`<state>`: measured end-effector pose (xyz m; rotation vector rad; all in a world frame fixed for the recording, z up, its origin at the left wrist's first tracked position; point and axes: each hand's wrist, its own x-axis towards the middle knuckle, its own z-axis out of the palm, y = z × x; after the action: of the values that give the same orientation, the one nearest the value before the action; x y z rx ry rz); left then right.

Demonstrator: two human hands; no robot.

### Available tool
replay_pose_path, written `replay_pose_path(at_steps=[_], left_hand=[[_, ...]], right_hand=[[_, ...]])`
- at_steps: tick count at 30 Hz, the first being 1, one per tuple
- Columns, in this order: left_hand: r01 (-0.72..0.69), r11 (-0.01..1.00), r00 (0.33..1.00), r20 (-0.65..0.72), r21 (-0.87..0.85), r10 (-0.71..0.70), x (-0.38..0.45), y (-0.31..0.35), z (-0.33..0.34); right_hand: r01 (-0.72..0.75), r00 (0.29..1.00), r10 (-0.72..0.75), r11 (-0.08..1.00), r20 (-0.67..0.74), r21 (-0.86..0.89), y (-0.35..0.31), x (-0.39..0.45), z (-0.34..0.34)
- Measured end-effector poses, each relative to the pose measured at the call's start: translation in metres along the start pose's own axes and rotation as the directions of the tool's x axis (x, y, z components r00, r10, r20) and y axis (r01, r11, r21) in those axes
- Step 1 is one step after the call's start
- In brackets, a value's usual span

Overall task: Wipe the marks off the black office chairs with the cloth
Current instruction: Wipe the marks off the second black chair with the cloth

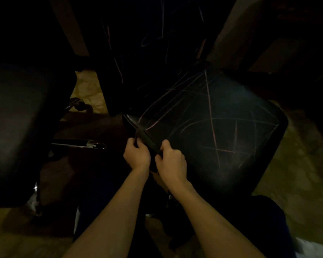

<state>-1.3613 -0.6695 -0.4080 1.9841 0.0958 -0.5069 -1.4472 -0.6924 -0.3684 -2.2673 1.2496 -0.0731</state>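
Black office chair seat [213, 127], smooth padded leather-like surface w/ pink & pale chalk-like scribbles criss-crossing it, fills centre-right of view, tilted, its near-left edge toward the person. Left hand [137, 155] curled round that near-left edge; right hand [172, 161] just beside it, fingers also curled, grasping the same edge, thumb on the seat top. Both bare forearms reach up from the bottom of view. Cloth can't be made out, scene v. dark. Chair's black backrest [147, 43] stands behind the seat, also scribbled on. Second black chair seat [17, 118] at left, well apart, w/ a chrome base leg [78, 143] between the two. Tan floor [296, 164] shows at right.
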Motion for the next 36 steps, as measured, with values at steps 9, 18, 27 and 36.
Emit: replay_pose_path(at_steps=[9,18,27,36], left_hand=[[0.122,0.986,0.938,0.311,0.111,-0.151,-0.079,-0.058,0.010],[-0.028,0.999,0.988,0.148,-0.042,0.034,-0.050,-0.020,-0.005],[-0.147,0.988,0.978,0.158,0.048,0.138,-0.091,-0.045,0.009],[-0.170,0.984,0.950,0.276,0.055,0.148,-0.184,-0.089,0.001]], right_hand=[[-0.153,0.988,0.154,0.988,-0.003,0.035,0.058,-0.069,-0.015],[-0.109,0.991,0.117,0.985,-0.059,0.131,0.029,-0.042,-0.018],[-0.145,0.987,0.145,0.989,0.065,-0.011,0.061,-0.062,-0.038],[-0.115,0.983,0.138,0.978,0.124,-0.175,0.106,-0.123,-0.061]])
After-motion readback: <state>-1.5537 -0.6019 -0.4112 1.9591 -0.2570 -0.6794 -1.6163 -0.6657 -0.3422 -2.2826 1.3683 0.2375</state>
